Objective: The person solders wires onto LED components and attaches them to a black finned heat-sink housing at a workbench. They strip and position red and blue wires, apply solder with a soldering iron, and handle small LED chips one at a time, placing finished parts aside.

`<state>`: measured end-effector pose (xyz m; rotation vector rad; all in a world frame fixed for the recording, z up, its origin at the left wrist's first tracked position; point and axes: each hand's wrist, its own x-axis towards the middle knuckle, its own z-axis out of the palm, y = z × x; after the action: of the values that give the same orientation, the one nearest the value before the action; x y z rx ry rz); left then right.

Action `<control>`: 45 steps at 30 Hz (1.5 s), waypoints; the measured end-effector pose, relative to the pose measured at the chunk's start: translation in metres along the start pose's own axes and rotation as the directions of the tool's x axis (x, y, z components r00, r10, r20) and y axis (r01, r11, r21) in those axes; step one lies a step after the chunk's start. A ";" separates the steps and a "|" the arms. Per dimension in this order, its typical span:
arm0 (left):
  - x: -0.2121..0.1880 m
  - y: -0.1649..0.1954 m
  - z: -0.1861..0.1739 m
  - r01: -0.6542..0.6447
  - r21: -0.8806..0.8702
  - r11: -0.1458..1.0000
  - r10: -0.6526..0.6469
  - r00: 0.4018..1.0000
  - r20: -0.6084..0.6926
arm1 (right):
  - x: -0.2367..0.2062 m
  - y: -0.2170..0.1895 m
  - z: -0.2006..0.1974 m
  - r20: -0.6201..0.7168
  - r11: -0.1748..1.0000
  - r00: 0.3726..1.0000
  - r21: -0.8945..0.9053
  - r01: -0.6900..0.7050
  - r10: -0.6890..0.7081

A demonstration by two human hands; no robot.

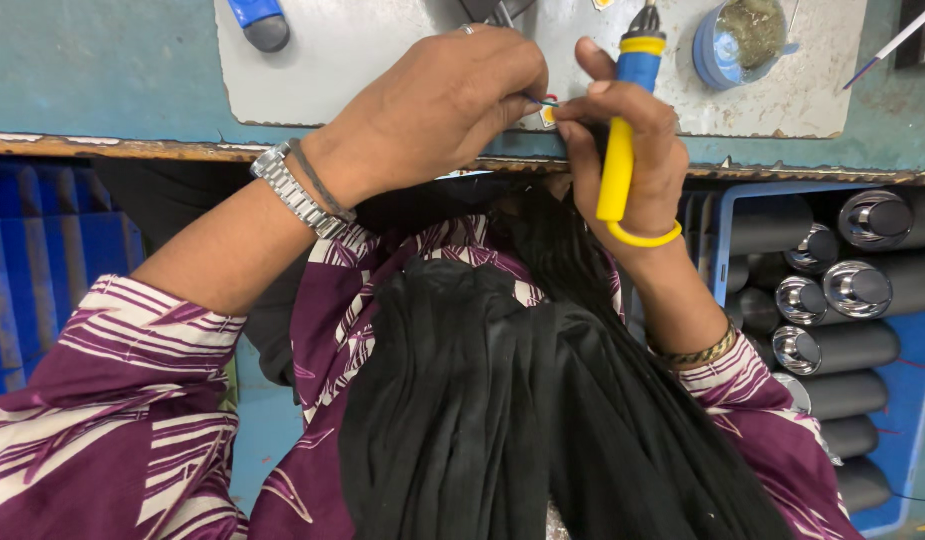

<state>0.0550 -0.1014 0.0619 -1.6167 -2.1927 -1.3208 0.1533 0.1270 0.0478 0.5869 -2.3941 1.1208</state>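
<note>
Left hand (452, 100) pinching a thin wire (542, 100), right hand (622, 140) wrapped around a yellow-blue soldering iron (622, 130) over the table (102, 70).

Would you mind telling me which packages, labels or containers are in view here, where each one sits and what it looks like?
Small tag: at the bench edge between the left hand and right hand, yellow and white, mostly hidden.
Round tin: on the grey mat, top right, blue rim, dull brownish filling.
Blue tray: under the bench at right, holding dark cylinders with shiny metal caps.
No screens or signs visible.
</note>
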 end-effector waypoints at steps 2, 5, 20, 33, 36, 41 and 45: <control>0.000 0.001 0.000 -0.001 -0.010 1.000 0.001 1.000 0.002 | 0.001 -0.002 -0.002 0.008 0.998 0.999 0.049 -0.037 0.037; 0.000 0.002 -0.001 -0.007 -0.021 1.000 0.007 1.000 0.001 | 0.004 -0.005 -0.003 0.020 0.993 0.997 0.091 -0.077 0.076; -0.001 0.007 -0.004 -0.043 0.013 0.999 0.043 0.999 -0.022 | 0.003 -0.005 0.003 0.030 0.971 0.993 0.206 -0.120 0.117; 0.001 0.004 -0.008 -0.044 -0.008 0.999 0.044 0.999 0.018 | 0.007 -0.009 0.003 -0.007 0.980 0.995 0.172 -0.100 0.102; 0.001 0.005 -0.007 -0.037 -0.002 0.999 0.037 0.999 0.025 | 0.007 -0.013 0.002 -0.008 0.984 0.994 0.142 -0.109 0.111; 0.003 0.005 -0.012 -0.040 0.013 0.999 0.039 0.998 0.044 | 0.011 -0.018 0.002 -0.040 0.981 0.992 0.155 -0.114 0.122; 0.004 0.009 -0.016 -0.052 0.045 0.998 0.051 0.998 0.029 | 0.013 -0.023 0.002 -0.045 0.988 0.991 0.098 -0.119 0.123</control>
<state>0.0545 -0.1095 0.0787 -1.6731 -2.1646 -1.2324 0.1545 0.1092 0.0673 0.4430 -2.3703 1.2917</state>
